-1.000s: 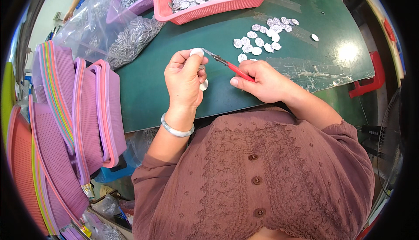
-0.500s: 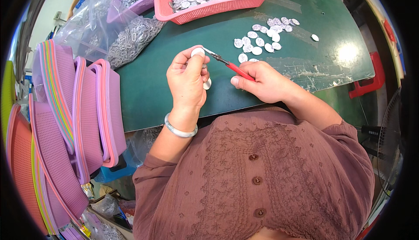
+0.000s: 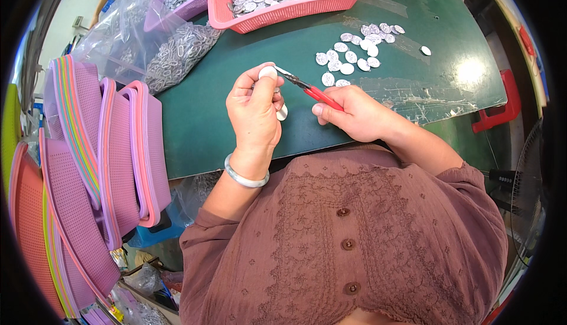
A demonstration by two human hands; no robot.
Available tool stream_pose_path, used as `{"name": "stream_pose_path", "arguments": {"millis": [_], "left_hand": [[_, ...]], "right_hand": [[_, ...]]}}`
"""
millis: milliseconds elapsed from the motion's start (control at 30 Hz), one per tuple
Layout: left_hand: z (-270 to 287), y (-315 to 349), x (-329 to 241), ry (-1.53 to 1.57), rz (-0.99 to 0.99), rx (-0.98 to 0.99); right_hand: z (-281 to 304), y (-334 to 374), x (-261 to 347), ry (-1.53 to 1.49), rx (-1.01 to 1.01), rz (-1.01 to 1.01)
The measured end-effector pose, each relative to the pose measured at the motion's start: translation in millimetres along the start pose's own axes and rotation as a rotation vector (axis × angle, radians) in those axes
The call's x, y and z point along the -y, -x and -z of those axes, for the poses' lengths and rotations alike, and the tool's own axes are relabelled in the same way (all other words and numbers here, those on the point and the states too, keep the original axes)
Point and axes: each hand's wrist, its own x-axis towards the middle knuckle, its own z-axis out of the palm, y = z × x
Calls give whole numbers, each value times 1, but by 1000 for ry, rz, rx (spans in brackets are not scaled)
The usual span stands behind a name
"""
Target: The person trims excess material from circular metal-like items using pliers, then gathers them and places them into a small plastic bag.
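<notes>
Left hand pinches a small round silvery metal disc upright above the green desk's near edge, presenting its rim; right hand grips red-handled pliers, tips meeting the disc; loose discs lie toward the far edge, beside a pink basket.

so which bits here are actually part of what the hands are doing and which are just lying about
In use:
left hand
right hand
small round disc
red-handled pliers
loose discs on the green table

Lying about:
pink basket
clear bag of metal rings
stacked baskets
</notes>
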Motion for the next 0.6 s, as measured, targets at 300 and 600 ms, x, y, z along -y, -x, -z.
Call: {"name": "stream_pose_path", "arguments": {"millis": [300,600], "left_hand": [[2,-1,0,32,33,-12],[2,-2,-4,65,57,-58]], "right_hand": [[9,-3,2,-53,89,-103],[15,-6,-6,66,44,68]]}}
